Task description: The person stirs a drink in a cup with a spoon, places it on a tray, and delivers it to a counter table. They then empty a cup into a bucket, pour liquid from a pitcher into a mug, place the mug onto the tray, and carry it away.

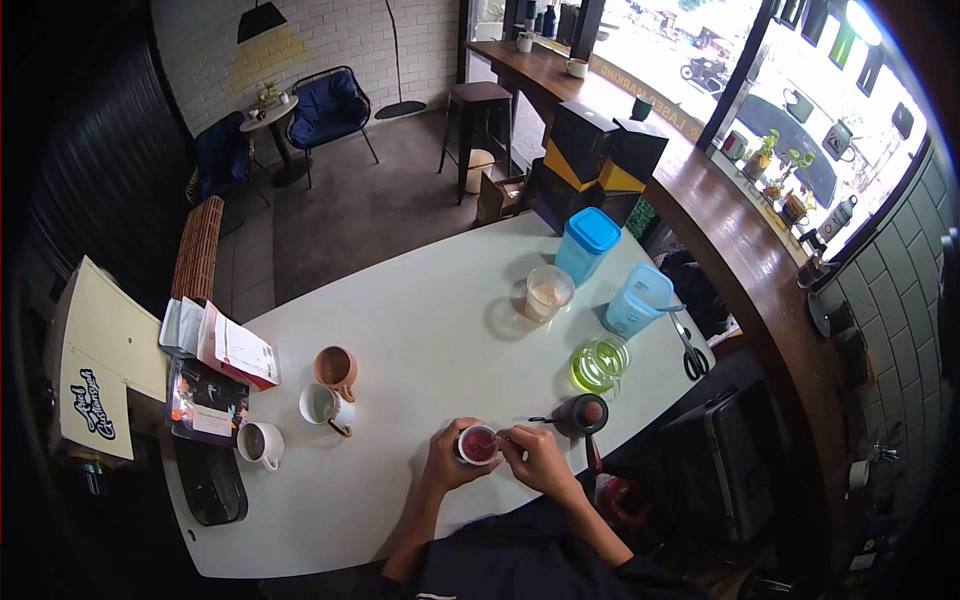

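My left hand (450, 460) is wrapped round a small white cup (462, 456) that holds a dark red liquid (479, 445). At the cup's right rim, the fingers of my right hand (534, 460) are pinched on a thin spoon handle that reaches into the liquid. Just right of my hands stands a dark pot (580, 415) with a round brown knob and a wooden handle. Beyond it is a glass jug (598, 366) of green liquid.
Three mugs, brown (336, 368), patterned (321, 404) and white (261, 444), stand at the left. Blue containers (588, 246), a beige-filled glass (547, 294) and scissors (692, 356) are farther right. Papers and a dark tray (212, 487) line the left edge.
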Available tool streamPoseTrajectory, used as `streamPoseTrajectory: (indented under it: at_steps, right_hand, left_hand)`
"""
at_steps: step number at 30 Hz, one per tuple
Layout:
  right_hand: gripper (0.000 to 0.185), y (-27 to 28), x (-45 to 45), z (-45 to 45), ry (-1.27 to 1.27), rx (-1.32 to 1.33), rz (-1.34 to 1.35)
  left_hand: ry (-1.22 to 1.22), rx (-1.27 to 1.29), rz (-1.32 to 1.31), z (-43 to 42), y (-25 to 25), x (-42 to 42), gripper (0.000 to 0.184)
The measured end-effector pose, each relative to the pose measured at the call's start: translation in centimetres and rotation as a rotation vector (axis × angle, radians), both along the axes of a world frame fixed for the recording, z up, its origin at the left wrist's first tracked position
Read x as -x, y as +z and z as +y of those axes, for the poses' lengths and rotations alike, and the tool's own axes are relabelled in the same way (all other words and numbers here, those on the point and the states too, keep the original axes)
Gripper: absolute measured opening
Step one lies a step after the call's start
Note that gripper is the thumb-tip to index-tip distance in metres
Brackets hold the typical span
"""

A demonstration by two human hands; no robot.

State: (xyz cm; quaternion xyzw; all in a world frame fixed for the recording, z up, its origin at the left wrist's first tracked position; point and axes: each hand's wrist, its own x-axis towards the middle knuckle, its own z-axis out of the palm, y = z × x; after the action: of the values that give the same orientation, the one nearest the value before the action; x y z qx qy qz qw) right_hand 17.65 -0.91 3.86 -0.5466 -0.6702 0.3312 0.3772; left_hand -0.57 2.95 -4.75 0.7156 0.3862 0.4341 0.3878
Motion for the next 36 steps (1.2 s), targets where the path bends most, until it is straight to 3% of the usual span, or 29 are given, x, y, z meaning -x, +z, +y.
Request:
streamPoseTrajectory:
  at_steps: [36]
  right_hand:
    - [0.009, -0.50, 0.01, 0.46, -0.043, -0.109, -0.025]
  left_hand:
    - [-0.016, 0.005, 0.003, 0.11, -0.57, 0.09, 0.070]
